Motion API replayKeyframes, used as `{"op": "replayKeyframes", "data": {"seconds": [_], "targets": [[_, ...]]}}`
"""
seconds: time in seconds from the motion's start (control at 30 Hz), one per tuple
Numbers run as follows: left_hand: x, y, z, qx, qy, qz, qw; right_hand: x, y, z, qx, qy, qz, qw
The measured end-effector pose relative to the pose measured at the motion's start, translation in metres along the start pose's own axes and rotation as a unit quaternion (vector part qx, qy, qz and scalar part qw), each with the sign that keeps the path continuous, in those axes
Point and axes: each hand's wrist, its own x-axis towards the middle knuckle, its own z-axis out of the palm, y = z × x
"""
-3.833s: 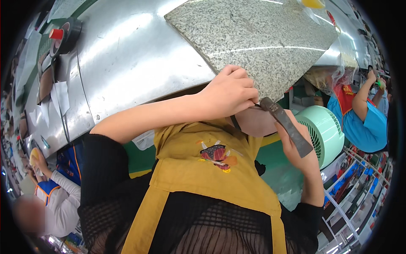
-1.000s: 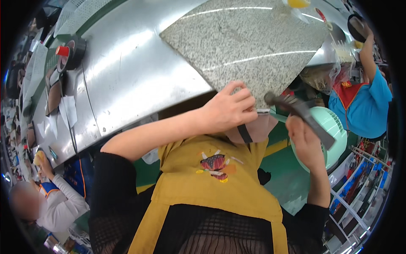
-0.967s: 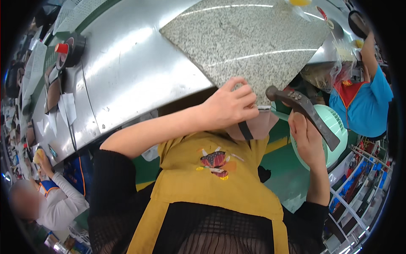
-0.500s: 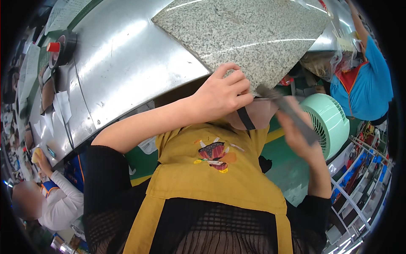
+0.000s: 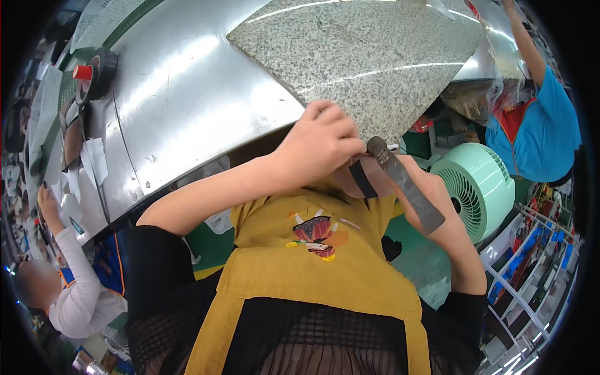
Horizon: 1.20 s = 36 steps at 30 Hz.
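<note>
Holds pinkish piece [image 5: 380, 181] with left hand [image 5: 320, 142], hammer [image 5: 409, 187] with right hand [image 5: 434, 192]

Shows, well left of the left hand's fingers, a co-worker's pale sleeve [image 5: 81, 265] beside the rim of a metal table [image 5: 181, 106]. Shows, also left of those fingers but farther from the body, a black roll [image 5: 104, 72] with a red plug [image 5: 82, 72] on the tabletop. Curls the left fingers in tight, hardly any gap showing, over the upper edge of the pinkish piece. Lets it hang just below and right of them, crossed by a black strip [image 5: 362, 180], above a mustard apron [image 5: 312, 269]. Has a speckled stone slab [image 5: 375, 69] just beyond them. Places the hammer's round end just right of the left fingertips; contact with the piece hard to judge. Wraps the right fingers closed on the hammer, hiding the handle. Shows a mint-green fan [image 5: 484, 187] just right of them and, farther right, a co-worker's blue top [image 5: 534, 140].
</note>
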Motion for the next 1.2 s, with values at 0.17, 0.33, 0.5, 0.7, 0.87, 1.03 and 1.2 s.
{"op": "replayKeyframes", "data": {"seconds": [0.17, 0.33, 0.5, 0.7, 0.87, 1.03, 1.2], "targets": [[-0.005, -0.002, 0.002, 0.028, 0.006, 0.012, 1.0, 0.0, 0.001, -0.008, 0.108, 0.029, 0.055, 0.992], [-0.006, 0.0, 0.002, 0.068, -0.008, 0.04, 0.997, 0.002, -0.005, -0.003, -0.016, -0.043, 0.05, 0.998], [0.003, -0.004, -0.001, -0.055, -0.04, -0.061, 0.996, 0.002, -0.003, -0.009, 0.106, 0.026, 0.08, 0.991], [0.017, 0.002, 0.018, 0.021, -0.01, -0.017, 1.0, -0.008, 0.003, -0.011, 0.069, 0.083, 0.095, 0.99], [0.012, -0.004, 0.007, -0.023, -0.039, -0.025, 0.999, -0.011, 0.011, -0.007, 0.102, 0.071, 0.085, 0.989], [0.008, -0.003, 0.009, 0.058, 0.006, 0.079, 0.995, -0.007, 0.004, -0.012, 0.09, 0.062, 0.051, 0.993], [0.008, -0.008, 0.01, 0.025, -0.003, 0.087, 0.996, -0.002, 0.0, -0.021, 0.124, -0.012, 0.089, 0.988]]}}
